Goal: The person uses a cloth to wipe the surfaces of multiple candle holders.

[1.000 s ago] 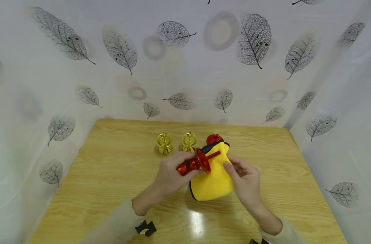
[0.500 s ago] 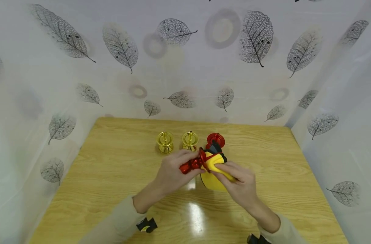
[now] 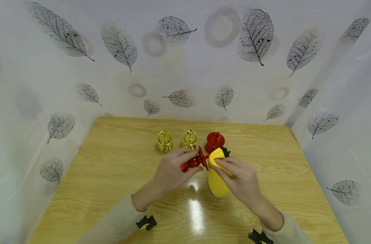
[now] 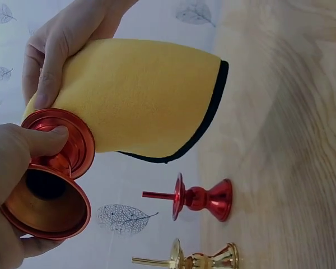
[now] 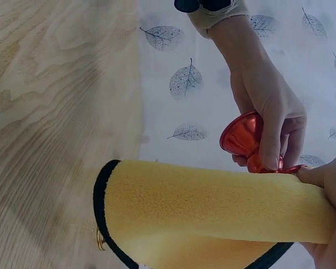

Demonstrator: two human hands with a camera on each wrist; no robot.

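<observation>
Tilted on its side above the table, a red metal candlestick (image 3: 195, 162) is gripped by my left hand (image 3: 169, 171), its thumb and fingers around the stem. Its hollow base (image 4: 47, 204) faces the left wrist camera. My right hand (image 3: 244, 181) pinches a yellow cloth (image 3: 217, 184) with dark edging. The cloth is folded at the candlestick's spike and covers the tip; the rest hangs below the fingers. A second red candlestick (image 3: 215, 140) stands upright just behind the cloth.
Two gold candlesticks, a left one (image 3: 165, 141) and a middle one (image 3: 189, 139), stand upright in a row with the standing red one. All are on a wooden table (image 3: 118, 162). A leaf-printed white curtain (image 3: 200, 67) surrounds its back and sides.
The cloth was spread beside the spike; my right hand has bunched it and brought it over the spike. The standing red candlestick shows more fully. My left hand keeps its hold.
</observation>
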